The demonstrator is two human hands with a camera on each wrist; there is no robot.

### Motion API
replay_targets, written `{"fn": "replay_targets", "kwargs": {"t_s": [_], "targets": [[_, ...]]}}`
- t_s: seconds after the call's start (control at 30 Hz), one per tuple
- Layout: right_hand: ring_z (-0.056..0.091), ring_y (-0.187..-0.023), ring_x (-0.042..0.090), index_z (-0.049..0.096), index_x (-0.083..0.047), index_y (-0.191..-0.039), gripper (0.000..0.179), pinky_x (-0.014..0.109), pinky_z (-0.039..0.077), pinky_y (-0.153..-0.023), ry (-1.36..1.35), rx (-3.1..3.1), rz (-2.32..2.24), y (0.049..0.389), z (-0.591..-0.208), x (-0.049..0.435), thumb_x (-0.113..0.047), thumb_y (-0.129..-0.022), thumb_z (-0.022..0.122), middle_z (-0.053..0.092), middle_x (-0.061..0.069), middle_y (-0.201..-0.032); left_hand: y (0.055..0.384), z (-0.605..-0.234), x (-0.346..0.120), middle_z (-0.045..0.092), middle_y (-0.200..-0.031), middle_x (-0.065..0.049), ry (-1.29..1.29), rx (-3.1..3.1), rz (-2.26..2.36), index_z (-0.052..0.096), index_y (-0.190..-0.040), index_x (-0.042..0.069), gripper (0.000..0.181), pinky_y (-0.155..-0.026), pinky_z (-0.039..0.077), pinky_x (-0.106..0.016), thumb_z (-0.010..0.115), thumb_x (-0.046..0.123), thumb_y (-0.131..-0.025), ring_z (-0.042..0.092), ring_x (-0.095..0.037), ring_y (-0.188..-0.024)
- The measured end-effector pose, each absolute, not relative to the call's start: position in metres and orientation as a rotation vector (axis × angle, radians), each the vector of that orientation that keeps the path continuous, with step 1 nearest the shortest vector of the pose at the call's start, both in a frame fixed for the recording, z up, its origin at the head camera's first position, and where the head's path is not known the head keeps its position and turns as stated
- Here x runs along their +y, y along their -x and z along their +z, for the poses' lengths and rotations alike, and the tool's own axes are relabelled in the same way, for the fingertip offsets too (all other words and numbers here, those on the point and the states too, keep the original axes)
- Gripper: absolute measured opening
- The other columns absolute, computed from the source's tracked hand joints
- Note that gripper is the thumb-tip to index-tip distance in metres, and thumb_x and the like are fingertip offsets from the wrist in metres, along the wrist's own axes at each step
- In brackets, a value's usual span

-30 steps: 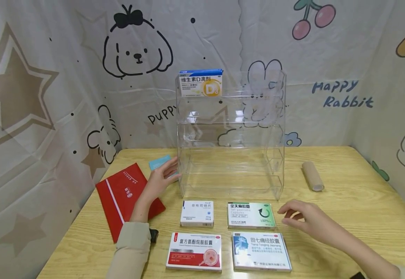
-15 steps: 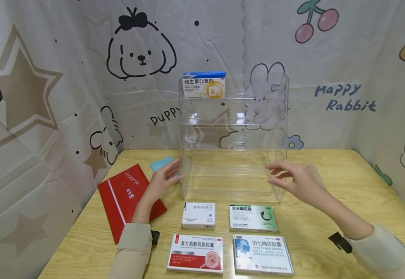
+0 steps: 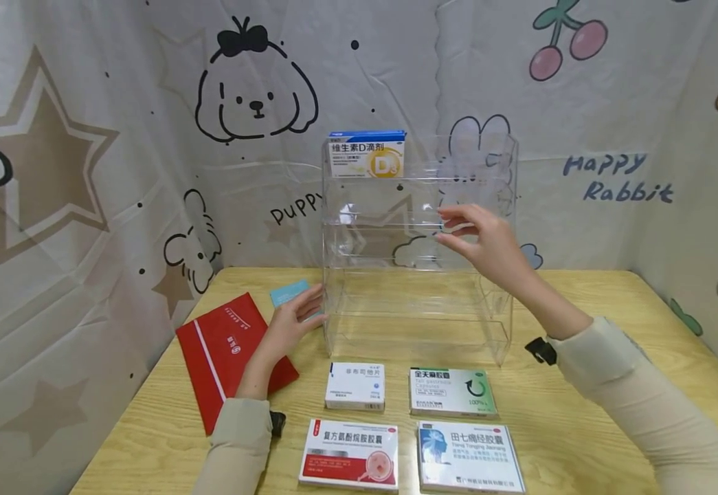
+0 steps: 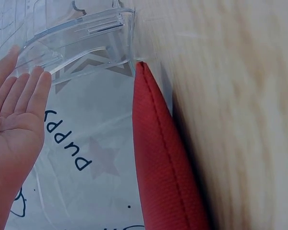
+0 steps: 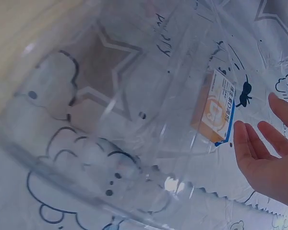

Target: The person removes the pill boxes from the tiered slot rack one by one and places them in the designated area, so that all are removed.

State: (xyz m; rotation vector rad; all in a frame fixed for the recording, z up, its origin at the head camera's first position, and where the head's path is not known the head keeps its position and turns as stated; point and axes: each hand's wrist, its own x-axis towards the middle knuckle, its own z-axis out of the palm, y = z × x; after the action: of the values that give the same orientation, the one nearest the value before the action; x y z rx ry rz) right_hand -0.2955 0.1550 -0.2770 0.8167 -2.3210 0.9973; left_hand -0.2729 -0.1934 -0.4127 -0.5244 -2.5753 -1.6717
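A clear acrylic tiered rack (image 3: pixel 420 269) stands on the table in the head view. On its top tier, at the left, sits a blue, white and orange vitamin D drops box (image 3: pixel 367 155). My left hand (image 3: pixel 289 323) is at the rack's lower left side, fingers extended; whether they touch it I cannot tell. My right hand (image 3: pixel 485 239), holding nothing, is raised before the rack's middle tiers with fingers and thumb apart. In front of the rack lie a small white medicine box (image 3: pixel 354 386), a green-white box (image 3: pixel 452 392), a red-white box (image 3: pixel 349 454) and a blue-white box (image 3: pixel 471 456).
A red folder-like pouch (image 3: pixel 231 350) lies left of the rack, under my left forearm. Behind my left hand is a light-blue flat item (image 3: pixel 288 291). A printed curtain (image 3: pixel 260 206) hangs behind the table.
My right hand has risen from beside the green-white box, past the rack's lower right side, to the middle tiers. My left hand has stayed at the rack's left side.
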Motion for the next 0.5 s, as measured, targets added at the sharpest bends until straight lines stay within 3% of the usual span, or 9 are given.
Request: {"fn": "replay_targets", "kwargs": {"t_s": [0.5], "targets": [[0.059, -0.111, 0.034, 0.058, 0.001, -0.129, 0.044, 0.043, 0.057, -0.096, -0.740, -2.266, 0.984, 0.350, -0.224, 0.105, -0.015, -0.090, 0.071, 0.059, 0.021, -0.124, 0.271, -0.412, -0.194, 0.039, -0.155, -0.019, 0.538, -2.566, -1.684, 0.034, -0.152, 0.005, 0.064, -0.107, 0.050, -0.037, 0.062, 0.007, -0.095, 0.043, -0.035, -0.140]]}}
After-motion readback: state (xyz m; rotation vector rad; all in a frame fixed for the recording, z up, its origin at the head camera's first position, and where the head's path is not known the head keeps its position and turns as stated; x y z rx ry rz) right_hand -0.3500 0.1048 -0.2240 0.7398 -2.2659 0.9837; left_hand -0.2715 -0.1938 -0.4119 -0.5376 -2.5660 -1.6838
